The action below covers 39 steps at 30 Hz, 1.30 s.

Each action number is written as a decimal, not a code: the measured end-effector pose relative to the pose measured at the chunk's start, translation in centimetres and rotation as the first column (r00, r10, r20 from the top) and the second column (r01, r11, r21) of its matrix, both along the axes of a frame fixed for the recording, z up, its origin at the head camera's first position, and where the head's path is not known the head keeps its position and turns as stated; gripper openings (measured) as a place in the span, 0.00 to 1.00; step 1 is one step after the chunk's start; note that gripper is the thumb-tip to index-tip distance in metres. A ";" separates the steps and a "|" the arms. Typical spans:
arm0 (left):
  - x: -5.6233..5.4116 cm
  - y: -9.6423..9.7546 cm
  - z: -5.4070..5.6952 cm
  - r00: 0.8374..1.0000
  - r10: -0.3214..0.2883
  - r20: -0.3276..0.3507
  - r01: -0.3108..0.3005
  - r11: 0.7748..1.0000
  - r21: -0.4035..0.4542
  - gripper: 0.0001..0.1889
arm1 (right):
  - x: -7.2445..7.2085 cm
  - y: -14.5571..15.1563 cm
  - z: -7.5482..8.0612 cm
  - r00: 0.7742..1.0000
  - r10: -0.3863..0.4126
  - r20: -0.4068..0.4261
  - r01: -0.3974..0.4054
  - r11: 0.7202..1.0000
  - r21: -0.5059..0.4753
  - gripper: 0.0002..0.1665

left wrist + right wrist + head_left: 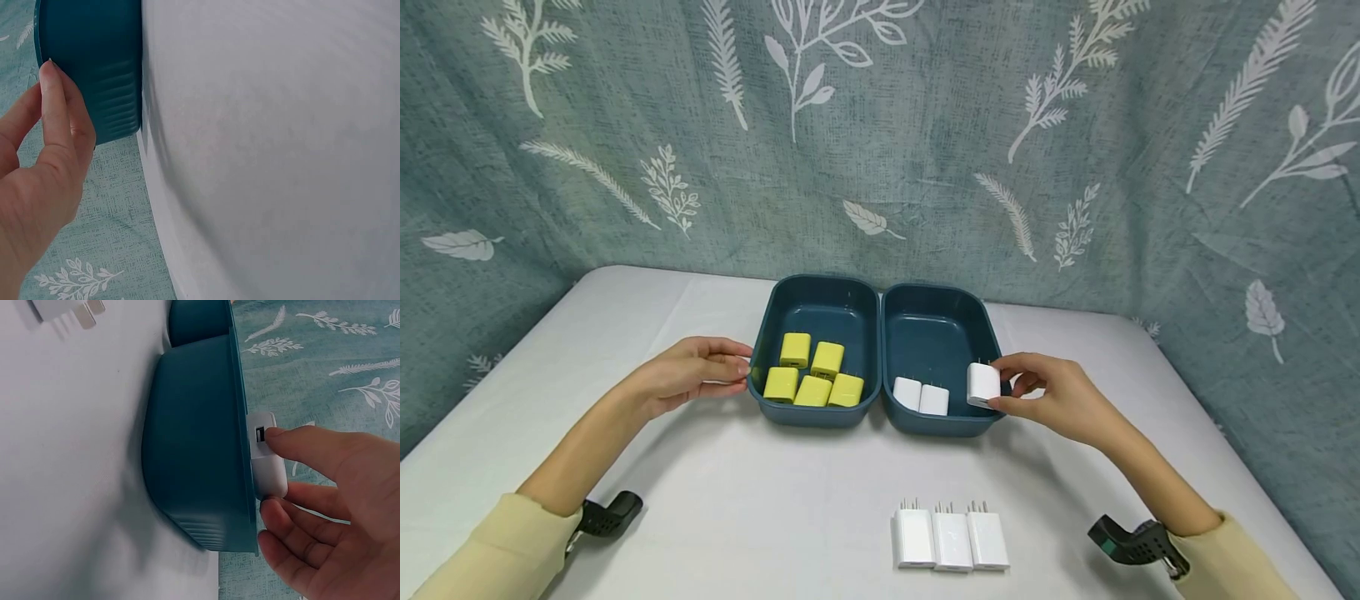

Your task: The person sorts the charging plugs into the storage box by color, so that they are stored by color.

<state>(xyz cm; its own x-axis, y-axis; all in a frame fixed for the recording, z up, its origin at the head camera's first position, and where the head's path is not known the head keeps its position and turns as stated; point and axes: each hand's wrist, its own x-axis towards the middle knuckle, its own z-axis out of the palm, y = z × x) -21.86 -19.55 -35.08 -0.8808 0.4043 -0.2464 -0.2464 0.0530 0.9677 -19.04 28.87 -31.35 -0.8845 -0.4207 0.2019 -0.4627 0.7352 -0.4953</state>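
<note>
In the head view, my right hand (pixel 1052 392) pinches a white USB wall charger (pixel 982 384) between thumb and fingers, at the right side of the right blue bin (pixel 946 427). The right wrist view shows the charger (pixel 267 459) at rim height, its USB port by the thumb. Two white chargers (pixel 921 396) lie in the bin's near left corner. My left hand (pixel 688 372) touches the left side of the left blue bin (pixel 820 415) with its fingertips at the rim. Several yellow chargers (pixel 812 390) sit inside that bin.
Three white chargers (pixel 952 540) lie in a row on the white table (pixel 760 508), in front of the right bin, prongs pointing away. The bins stand side by side near the table's far edge. A patterned green curtain (pixel 925 208) hangs behind and beside the table.
</note>
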 end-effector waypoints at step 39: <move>0.1 0.1 0.1 1.000 0.007 0.006 -0.007 1.000 -0.003 0.25 | -1.9 -2.3 0.5 0.996 0.063 0.069 -0.077 0.974 0.215 0.24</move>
<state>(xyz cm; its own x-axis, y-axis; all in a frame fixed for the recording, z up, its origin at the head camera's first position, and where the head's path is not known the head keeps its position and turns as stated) -21.79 -19.44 -34.97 -0.8820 0.3977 -0.2527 -0.2523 0.0543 0.9661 -20.99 26.54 -30.82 -0.8592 -0.5096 0.0458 -0.4906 0.7951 -0.3565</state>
